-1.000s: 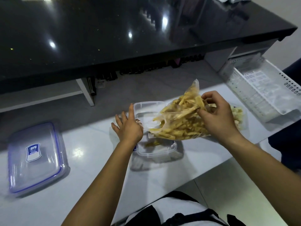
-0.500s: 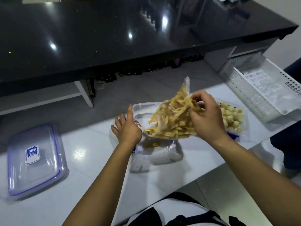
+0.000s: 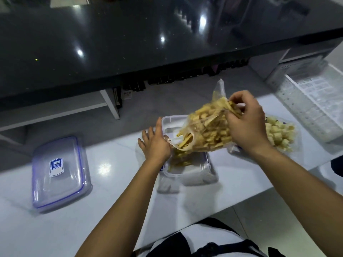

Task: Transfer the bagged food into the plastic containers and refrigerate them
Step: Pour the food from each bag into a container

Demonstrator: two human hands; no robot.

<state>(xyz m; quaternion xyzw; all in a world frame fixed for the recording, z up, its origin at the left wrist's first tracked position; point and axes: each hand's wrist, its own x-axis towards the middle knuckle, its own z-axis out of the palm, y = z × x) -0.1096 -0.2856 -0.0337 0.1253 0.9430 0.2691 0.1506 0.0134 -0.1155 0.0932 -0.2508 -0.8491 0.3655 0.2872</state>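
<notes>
Two containers (image 3: pixel 186 169), one lid (image 3: pixel 59 173); right hand (image 3: pixel 246 127) pinching one bag (image 3: pixel 206 134), left hand (image 3: pixel 157 143) fingers spread.

Yellow strips (image 3: pixel 206 134) in clear bag, blue-trimmed lid (image 3: pixel 57 171) — speckled black countertop (image 3: pixel 130 43)

white counter (image 3: pixel 115 210), lidded container (image 3: pixel 58 173), open container (image 3: pixel 187 167), basket (image 3: pixel 306 106)

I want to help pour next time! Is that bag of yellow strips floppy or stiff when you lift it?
Probably floppy: the clear bag sags and creases where the right hand pinches its raised end. It likely feels light, since one hand holds it up. The strips may tumble out quickly, as the mouth droops open over the container that the left hand steadies.
</notes>
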